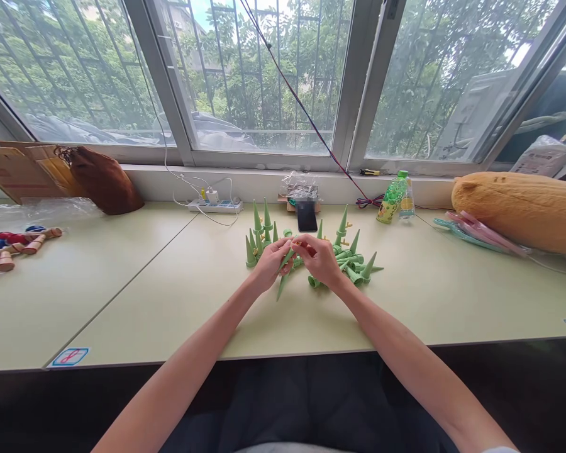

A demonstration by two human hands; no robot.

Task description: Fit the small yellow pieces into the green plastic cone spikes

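Near the middle of the table, my left hand is closed around a green plant watering spike. My right hand meets it at the upper end, its fingertips pinching a small yellow valve against the spike. The exact fit between valve and spike is hidden by the fingers. Several green spikes stand upright behind my left hand. A loose heap of green spikes lies beside my right wrist, and some carry yellow valves. One more spike points toward me below my left fingers.
Behind the spikes lies a black phone. A power strip with white cables sits at the back left, a green-capped bottle at the back right. Wooden toys are far left; a tan plush cushion is far right.
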